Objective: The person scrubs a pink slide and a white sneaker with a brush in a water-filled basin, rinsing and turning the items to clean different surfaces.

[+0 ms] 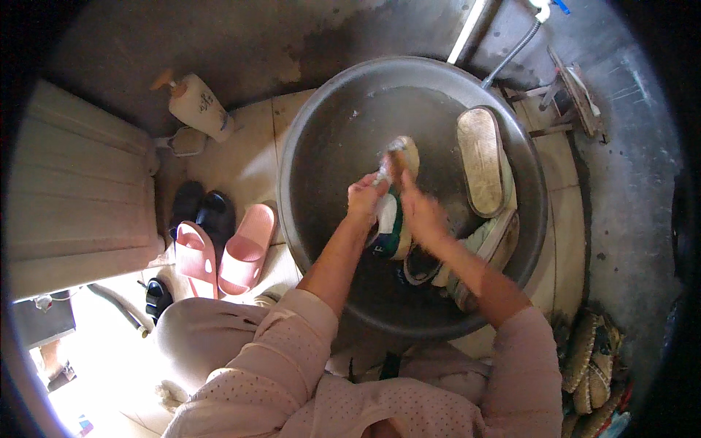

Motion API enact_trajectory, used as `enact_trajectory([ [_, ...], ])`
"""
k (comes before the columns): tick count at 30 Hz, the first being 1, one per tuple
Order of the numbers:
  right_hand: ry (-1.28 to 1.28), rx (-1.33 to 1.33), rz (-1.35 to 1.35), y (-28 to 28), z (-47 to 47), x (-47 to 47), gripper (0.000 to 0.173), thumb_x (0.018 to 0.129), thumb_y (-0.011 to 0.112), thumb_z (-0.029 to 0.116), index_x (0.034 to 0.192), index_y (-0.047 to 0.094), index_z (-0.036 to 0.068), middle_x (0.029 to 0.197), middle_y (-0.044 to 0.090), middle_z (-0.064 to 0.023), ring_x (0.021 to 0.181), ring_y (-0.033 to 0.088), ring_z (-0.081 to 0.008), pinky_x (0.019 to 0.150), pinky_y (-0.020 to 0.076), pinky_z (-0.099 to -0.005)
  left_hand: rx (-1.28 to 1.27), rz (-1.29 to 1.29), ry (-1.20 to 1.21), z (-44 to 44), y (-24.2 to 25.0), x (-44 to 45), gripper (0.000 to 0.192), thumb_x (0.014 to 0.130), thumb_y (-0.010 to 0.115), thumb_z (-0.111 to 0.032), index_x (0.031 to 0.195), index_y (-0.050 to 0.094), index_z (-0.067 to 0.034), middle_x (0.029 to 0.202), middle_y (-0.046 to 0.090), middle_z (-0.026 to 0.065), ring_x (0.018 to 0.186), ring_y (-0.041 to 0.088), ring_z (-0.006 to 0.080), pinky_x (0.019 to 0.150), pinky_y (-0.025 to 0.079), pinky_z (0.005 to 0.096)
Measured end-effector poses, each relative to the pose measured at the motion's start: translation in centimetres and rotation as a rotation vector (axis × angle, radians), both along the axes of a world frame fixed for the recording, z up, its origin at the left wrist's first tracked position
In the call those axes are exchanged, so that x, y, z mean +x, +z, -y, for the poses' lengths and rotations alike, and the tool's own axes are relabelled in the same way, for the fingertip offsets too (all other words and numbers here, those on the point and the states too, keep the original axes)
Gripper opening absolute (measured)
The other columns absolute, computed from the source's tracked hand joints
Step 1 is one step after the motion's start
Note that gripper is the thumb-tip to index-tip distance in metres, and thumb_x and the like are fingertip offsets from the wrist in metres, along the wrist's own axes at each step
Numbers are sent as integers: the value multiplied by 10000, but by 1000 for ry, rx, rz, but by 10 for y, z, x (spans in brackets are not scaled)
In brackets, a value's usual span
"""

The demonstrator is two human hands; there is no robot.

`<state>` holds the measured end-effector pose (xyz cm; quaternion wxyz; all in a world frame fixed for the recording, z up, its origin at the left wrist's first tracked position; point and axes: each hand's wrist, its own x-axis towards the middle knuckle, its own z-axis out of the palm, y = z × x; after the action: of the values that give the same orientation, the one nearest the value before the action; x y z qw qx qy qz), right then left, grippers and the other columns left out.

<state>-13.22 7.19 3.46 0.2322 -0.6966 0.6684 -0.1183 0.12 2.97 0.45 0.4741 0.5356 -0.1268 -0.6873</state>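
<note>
A white-and-green shoe (pixel 388 219) is in the large dark basin (pixel 293 219), its pale toe pointing away from me. My left hand (pixel 366 198) grips it near the front. White foam or bristles show beside the fingers. My right hand (pixel 423 216) is blurred over the toe, and the picture does not settle whether a brush is in it. At the basin's right side, a shoe (pixel 481 161) lies with its worn sole up. Below that, a pale shoe (pixel 487 246) rests on its side, partly hidden by my right forearm.
A pump bottle (pixel 198 107) and a scrub brush (pixel 188 142) are left of the basin. Pink slides (pixel 247 249) and black slippers (pixel 215 211) sit on the tiles. A grey hose (pixel 512 52) reaches the basin's back rim. Woven slippers (pixel 594 361) lie lower right.
</note>
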Motion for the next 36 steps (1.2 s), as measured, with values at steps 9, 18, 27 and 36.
enact_trajectory([
  [9, 61, 132, 152, 22, -41, 9, 550, 941, 442, 290, 1447, 273, 154, 781, 620, -274, 707, 601, -462, 653, 474, -540, -48, 284, -31, 4, -1, 0, 231, 784, 650, -12, 1009, 656, 38, 814, 647, 61, 683, 575, 136, 596, 465, 277],
  [18, -151, 160, -181, 7, 70, -18, 484, 934, 436, 370, 1406, 365, 293, 1007, 639, -207, 921, 609, -408, 787, 479, -507, -194, 517, -220, -6, -14, -26, 251, 808, 632, -70, 1042, 660, 17, 824, 639, 81, 651, 548, 148, 558, 439, 307],
  [27, -91, 118, -125, -6, 47, -34, 473, 915, 458, 379, 1379, 415, 302, 955, 644, -239, 895, 604, -451, 810, 467, -536, -449, 592, -73, -27, -42, -37, 184, 795, 635, -40, 967, 673, 13, 865, 650, 65, 780, 585, 158, 700, 464, 293],
  [36, -483, 151, 648, -67, 79, -65, 781, 801, 677, 342, 1450, 264, 207, 1218, 525, -167, 1083, 540, -316, 898, 436, -430, -615, 764, -356, -26, -12, -31, 249, 788, 661, -78, 1035, 663, -51, 981, 650, 127, 878, 624, 256, 815, 474, 341],
])
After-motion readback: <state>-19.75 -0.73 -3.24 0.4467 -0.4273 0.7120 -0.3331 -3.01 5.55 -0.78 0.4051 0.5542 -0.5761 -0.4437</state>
